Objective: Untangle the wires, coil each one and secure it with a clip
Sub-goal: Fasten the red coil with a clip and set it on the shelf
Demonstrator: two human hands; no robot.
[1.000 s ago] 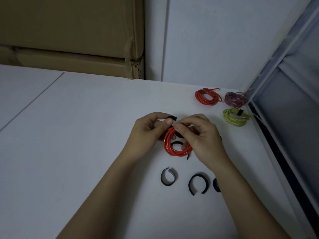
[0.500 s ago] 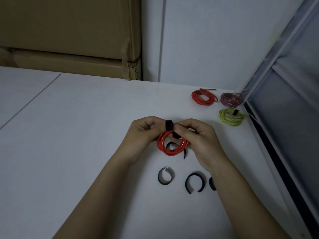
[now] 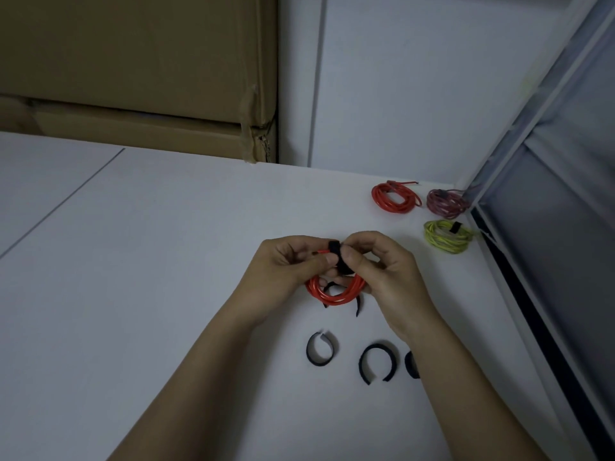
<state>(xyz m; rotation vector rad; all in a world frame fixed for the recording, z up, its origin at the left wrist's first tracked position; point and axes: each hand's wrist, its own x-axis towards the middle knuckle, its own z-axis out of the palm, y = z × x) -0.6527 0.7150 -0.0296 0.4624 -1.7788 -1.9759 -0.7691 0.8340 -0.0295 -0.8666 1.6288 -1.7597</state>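
The black clip point(image 3: 336, 257) now wraps further round the red wire coil point(image 3: 332, 294). Left hand point(image 3: 286, 271) and right hand point(image 3: 382, 271) pinch it together (mid-worktop, 12 o'clock of spare clips). Next: press it shut.

A white table point(image 3: 139, 261) fills the lower frame, crossed at the left by a thin seam. Stacked cardboard boxes point(image 3: 133, 78) are seen at the upper left, against a pale panelled wall point(image 3: 416, 94). A dim metal-framed window point(image 3: 565, 211) runs down the right edge.
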